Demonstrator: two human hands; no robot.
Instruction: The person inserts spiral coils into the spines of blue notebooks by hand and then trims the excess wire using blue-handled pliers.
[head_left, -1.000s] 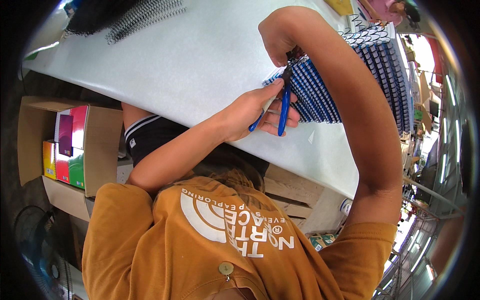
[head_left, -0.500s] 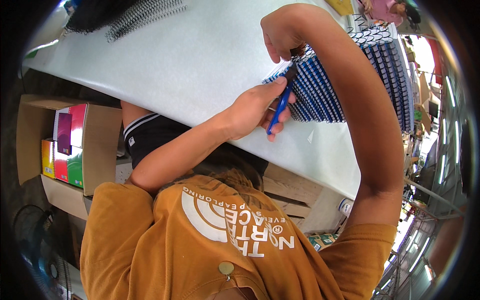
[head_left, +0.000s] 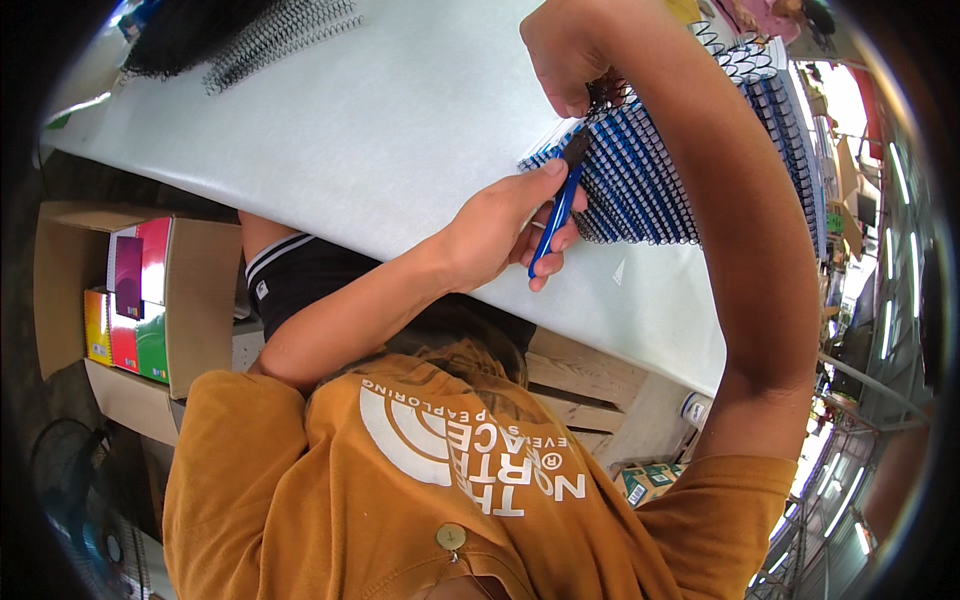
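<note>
A row of blue spiral-bound notebooks (head_left: 650,170) lies fanned out on the white table (head_left: 380,130). My left hand (head_left: 500,225) grips blue-handled pliers (head_left: 560,205), squeezed closed, their tip at the near end of a notebook's wire coil. My right hand (head_left: 565,50) reaches over from above and pinches the black wire coil of the same notebook, steadying it. My right forearm crosses over part of the stack and hides it.
Loose black wire coils (head_left: 270,35) lie at the table's far left. A cardboard box (head_left: 190,300) with colourful notebooks stands below the table on the left. A fan (head_left: 75,500) is on the floor, wooden planks (head_left: 590,385) under the table.
The pliers' handles were spread apart a second ago; my left hand has squeezed them closed. Both hands stay at the notebook's coil.
</note>
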